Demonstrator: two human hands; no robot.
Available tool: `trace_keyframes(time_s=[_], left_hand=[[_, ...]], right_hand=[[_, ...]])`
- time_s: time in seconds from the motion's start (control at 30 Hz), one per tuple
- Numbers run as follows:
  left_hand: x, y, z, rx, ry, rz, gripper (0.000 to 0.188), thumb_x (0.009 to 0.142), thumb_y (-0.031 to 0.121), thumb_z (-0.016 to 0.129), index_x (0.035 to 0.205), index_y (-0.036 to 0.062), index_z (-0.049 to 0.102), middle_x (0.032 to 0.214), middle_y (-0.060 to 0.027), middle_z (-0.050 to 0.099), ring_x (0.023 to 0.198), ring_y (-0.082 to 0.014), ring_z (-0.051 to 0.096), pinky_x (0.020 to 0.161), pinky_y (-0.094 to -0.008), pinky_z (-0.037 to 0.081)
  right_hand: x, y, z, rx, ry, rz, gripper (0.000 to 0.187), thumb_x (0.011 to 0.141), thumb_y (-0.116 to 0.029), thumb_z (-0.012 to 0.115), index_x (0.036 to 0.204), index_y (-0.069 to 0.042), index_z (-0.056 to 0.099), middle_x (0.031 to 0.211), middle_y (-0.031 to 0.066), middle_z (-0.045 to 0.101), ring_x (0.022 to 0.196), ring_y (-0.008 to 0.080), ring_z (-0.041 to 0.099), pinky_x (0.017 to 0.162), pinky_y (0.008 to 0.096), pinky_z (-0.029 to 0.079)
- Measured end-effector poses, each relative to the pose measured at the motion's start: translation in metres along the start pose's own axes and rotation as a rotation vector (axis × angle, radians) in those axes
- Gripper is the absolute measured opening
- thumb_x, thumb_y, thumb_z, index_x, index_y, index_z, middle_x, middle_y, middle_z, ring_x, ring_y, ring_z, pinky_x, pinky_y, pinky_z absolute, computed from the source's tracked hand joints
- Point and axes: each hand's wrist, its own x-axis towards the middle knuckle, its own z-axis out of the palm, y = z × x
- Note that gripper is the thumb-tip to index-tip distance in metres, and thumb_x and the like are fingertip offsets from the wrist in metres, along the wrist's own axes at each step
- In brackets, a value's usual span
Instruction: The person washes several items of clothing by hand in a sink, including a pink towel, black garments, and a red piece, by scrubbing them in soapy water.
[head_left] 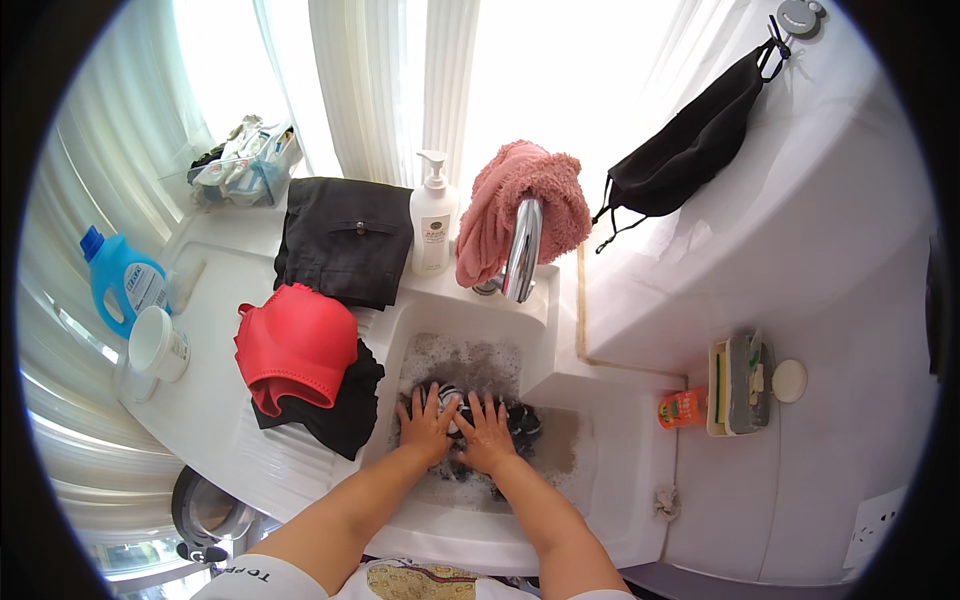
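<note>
Both my hands reach down into a white sink (410, 318) that holds soapy, greyish water. Black-and-white cloth (524, 420), wet and bunched up, lies in the water under them. My left hand (427, 425) presses flat on the cloth with its fingers spread. Close beside it, my right hand (486, 437) rests on the same cloth, its fingers also apart. What kind of garment the cloth is, I cannot make out. Above the basin stands a chrome faucet (523, 250) with a fluffy pink towel (490, 215) draped over it.
On the left ledge lie a red bra (297, 345), black cloth (345, 410) and folded dark trousers (340, 245). A white pump bottle (432, 225), a blue detergent bottle (125, 280), a white tub (158, 343) and a clear bin (245, 170) stand around. A black mask (690, 145) hangs right.
</note>
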Motion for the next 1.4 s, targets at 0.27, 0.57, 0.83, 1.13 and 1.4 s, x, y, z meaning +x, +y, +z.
trace_keyframes(time_s=[0.27, 0.57, 0.83, 1.13, 1.4], left_hand=[[0.062, -0.007, -0.008, -0.195, 0.047, 0.301, 0.054, 0.076, 0.019, 0.065, 0.128, 0.0239, 0.054, 0.142, -0.0102, 0.041, 0.132, -0.0329, 0.039, 0.109, -0.0534, 0.028], [0.020, -0.008, -0.022, -0.271, 0.200, 0.003, 0.043, 0.073, 0.008, 0.066, 0.115, 0.0150, 0.061, 0.112, -0.0166, 0.060, 0.105, -0.0362, 0.056, 0.090, -0.0474, 0.045], [-0.044, -0.021, -0.139, -0.785, 0.229, 0.158, 0.029, 0.078, 0.012, 0.064, 0.106, 0.0034, 0.067, 0.097, -0.0174, 0.069, 0.093, -0.0283, 0.067, 0.082, -0.0349, 0.051], [-0.108, 0.033, -0.274, -1.285, 0.137, 0.522, 0.019, 0.087, 0.004, 0.062, 0.105, -0.0006, 0.065, 0.092, -0.0012, 0.067, 0.082, -0.0063, 0.060, 0.072, -0.0215, 0.049], [-0.134, 0.069, -0.334, -1.644, 0.243, 0.810, 0.022, 0.091, 0.009, 0.060, 0.111, -0.0003, 0.060, 0.097, -0.0050, 0.066, 0.087, -0.0104, 0.064, 0.078, -0.0248, 0.053]], right_hand=[[0.043, 0.019, -0.043, 0.097, -0.105, -0.003, 0.094, 0.070, -0.047, 0.073, 0.147, -0.014, 0.030, 0.153, 0.0188, 0.020, 0.138, 0.0404, 0.024, 0.113, 0.0499, 0.022], [0.018, 0.013, -0.007, 0.319, 0.172, 0.091, 0.070, 0.066, -0.019, 0.079, 0.131, -0.018, 0.052, 0.123, 0.0154, 0.054, 0.119, 0.0349, 0.049, 0.101, 0.0436, 0.039], [-0.075, 0.037, -0.106, 0.790, 0.318, -0.157, 0.056, 0.067, -0.017, 0.080, 0.120, -0.013, 0.061, 0.110, 0.0113, 0.060, 0.107, 0.0259, 0.055, 0.090, 0.0362, 0.046], [-0.150, 0.020, -0.283, 1.155, 0.576, -0.237, 0.040, 0.078, -0.006, 0.074, 0.115, 0.000, 0.061, 0.093, 0.0022, 0.063, 0.083, 0.0105, 0.058, 0.073, 0.0234, 0.049], [-0.119, -0.010, -0.196, 1.258, 0.643, -0.214, 0.053, 0.082, -0.010, 0.073, 0.128, 0.001, 0.050, 0.117, 0.0043, 0.061, 0.104, 0.0111, 0.054, 0.090, 0.0256, 0.044]])
